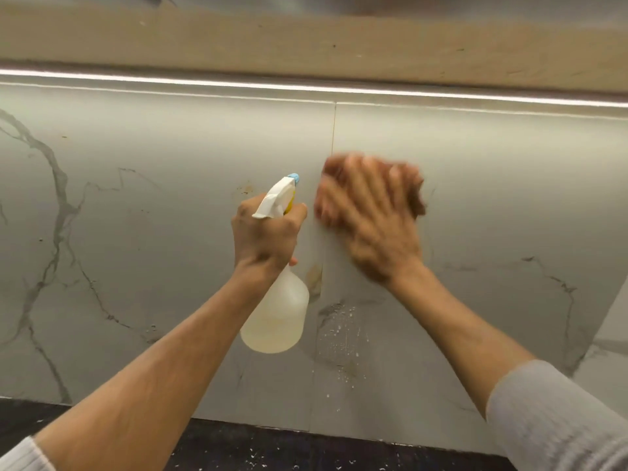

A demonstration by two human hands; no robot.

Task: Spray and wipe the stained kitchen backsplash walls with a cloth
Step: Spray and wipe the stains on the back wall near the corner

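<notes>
A spray bottle point(279, 321) is held upright in front of the marbled backsplash wall point(153, 205). The left grip point(266, 232) is clamped round its neck, just under the white trigger head, and the cloudy body hangs below the wrist. The blue nozzle tip is pointed up and towards the wall. Just to the right, across the vertical tile seam, a brownish cloth point(417, 198) is pressed flat against the wall under the right grip point(370, 215). The fingers are spread apart and laid straight over the cloth, not curled round it, and the cloth shows only past the fingertips. This hand is blurred, so finer detail cannot be told. A tan stain point(314, 277) is seen beside the seam, between the bottle and the right wrist, and a smaller one point(246, 189) lies left of the nozzle. White droplets point(339, 334) are scattered lower on the wall, above the dark speckled desk point(255, 450).
</notes>
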